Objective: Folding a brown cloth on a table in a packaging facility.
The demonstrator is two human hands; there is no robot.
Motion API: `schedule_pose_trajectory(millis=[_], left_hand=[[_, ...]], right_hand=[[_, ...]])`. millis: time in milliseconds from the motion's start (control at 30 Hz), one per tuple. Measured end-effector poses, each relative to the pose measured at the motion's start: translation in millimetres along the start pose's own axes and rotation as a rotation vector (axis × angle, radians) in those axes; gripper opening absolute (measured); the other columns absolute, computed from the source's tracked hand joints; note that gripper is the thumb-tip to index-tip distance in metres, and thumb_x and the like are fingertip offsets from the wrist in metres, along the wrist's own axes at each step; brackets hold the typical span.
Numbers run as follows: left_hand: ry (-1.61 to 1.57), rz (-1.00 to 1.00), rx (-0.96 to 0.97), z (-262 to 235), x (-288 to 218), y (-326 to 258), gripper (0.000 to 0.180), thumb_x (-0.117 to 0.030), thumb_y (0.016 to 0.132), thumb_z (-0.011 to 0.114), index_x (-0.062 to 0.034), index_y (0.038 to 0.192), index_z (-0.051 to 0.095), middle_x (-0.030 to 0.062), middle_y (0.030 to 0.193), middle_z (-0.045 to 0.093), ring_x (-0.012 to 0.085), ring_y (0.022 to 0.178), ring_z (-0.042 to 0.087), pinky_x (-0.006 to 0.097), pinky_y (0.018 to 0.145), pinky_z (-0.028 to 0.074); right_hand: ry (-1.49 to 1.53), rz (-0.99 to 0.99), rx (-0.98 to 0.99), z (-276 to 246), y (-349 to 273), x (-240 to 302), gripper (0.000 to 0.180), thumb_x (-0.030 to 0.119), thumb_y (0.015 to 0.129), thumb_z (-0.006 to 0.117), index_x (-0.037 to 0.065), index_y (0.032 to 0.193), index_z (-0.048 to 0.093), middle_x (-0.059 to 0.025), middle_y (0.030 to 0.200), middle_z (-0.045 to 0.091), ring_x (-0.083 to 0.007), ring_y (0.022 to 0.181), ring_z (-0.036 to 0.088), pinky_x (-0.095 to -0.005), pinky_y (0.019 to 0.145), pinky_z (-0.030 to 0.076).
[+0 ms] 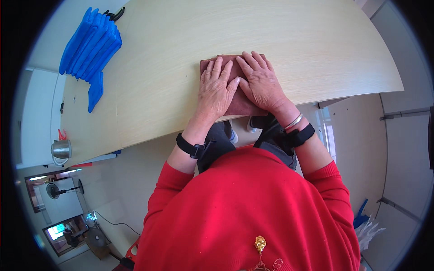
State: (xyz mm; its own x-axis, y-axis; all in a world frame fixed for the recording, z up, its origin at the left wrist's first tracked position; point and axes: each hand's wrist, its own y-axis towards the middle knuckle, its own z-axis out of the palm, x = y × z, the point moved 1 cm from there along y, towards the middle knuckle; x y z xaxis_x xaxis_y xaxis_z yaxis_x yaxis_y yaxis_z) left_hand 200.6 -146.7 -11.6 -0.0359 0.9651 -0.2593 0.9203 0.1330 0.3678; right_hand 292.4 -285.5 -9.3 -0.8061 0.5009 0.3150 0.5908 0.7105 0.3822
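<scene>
A folded reddish-brown cloth (244, 106) lies at the near edge of the pale wooden table, partly under both hands. My left hand (216, 90) rests flat on its left part, fingers stretched toward the far edge. On the right part, my right hand (262, 86) presses down with its fingers spread. Both thumbs point inward and nearly meet over the middle of the cloth. Much of the cloth's top is hidden by the hands.
A stack of folded blue cloths (92, 45) stands at the table's far left, with a black object (118, 14) behind it. A metal cup (61, 149) sits at the table's left end. The wooden tabletop (307, 40) curves away to the right.
</scene>
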Motion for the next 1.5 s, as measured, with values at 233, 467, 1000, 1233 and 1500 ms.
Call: schedule_pose_trajectory(millis=[233, 467, 1000, 1233, 1500], left_hand=[[-0.007, -0.099, -0.011, -10, -1, -10, 0.054, -0.039, 0.099, 0.047, -0.0047, 0.142, 0.045, 0.0225, 0.149, 0.038, 0.0364, 0.139, 0.035, 0.049, 0.115, 0.026], [0.087, -0.098, -0.027, -18, 3, -23, 0.052, -0.033, 0.1, 0.047, -0.0013, 0.141, 0.044, 0.0205, 0.146, 0.043, 0.0357, 0.137, 0.037, 0.047, 0.116, 0.025], [-0.015, -0.08, 0.042, -8, 8, -11, 0.061, -0.047, 0.1, 0.041, -0.0103, 0.149, 0.036, 0.0168, 0.154, 0.033, 0.0335, 0.142, 0.03, 0.044, 0.117, 0.023], [0.004, -0.156, 0.036, -10, 20, -17, 0.065, -0.049, 0.101, 0.039, -0.0057, 0.148, 0.036, 0.0175, 0.154, 0.033, 0.0331, 0.142, 0.03, 0.044, 0.117, 0.022], [0.095, -0.335, 0.052, -29, 38, -33, 0.067, -0.051, 0.099, 0.041, -0.0019, 0.145, 0.038, 0.0183, 0.153, 0.034, 0.0326, 0.143, 0.03, 0.048, 0.116, 0.023]], right_hand=[[0.17, 0.027, 0.029, -8, 3, -19, 0.053, 0.032, 0.095, 0.051, 0.007, 0.141, 0.046, -0.015, 0.148, 0.041, -0.0335, 0.141, 0.033, -0.0453, 0.117, 0.024], [0.042, 0.049, -0.038, -20, -7, 26, 0.05, 0.027, 0.093, 0.053, 0.006, 0.139, 0.047, -0.0147, 0.148, 0.042, -0.0325, 0.14, 0.033, -0.0478, 0.114, 0.028], [-0.051, 0.036, 0.034, -1, -11, 29, 0.052, 0.03, 0.096, 0.045, 0.007, 0.142, 0.045, -0.0129, 0.15, 0.04, -0.0303, 0.142, 0.031, -0.0471, 0.118, 0.02], [-0.073, 0.042, 0.039, -4, -10, 33, 0.053, 0.032, 0.096, 0.047, 0.007, 0.143, 0.044, -0.0121, 0.151, 0.04, -0.0296, 0.142, 0.032, -0.0467, 0.118, 0.021], [-0.078, 0.063, 0.056, -14, -5, 36, 0.055, 0.035, 0.095, 0.051, 0.005, 0.141, 0.046, -0.0122, 0.147, 0.044, -0.0297, 0.141, 0.034, -0.047, 0.117, 0.023]])
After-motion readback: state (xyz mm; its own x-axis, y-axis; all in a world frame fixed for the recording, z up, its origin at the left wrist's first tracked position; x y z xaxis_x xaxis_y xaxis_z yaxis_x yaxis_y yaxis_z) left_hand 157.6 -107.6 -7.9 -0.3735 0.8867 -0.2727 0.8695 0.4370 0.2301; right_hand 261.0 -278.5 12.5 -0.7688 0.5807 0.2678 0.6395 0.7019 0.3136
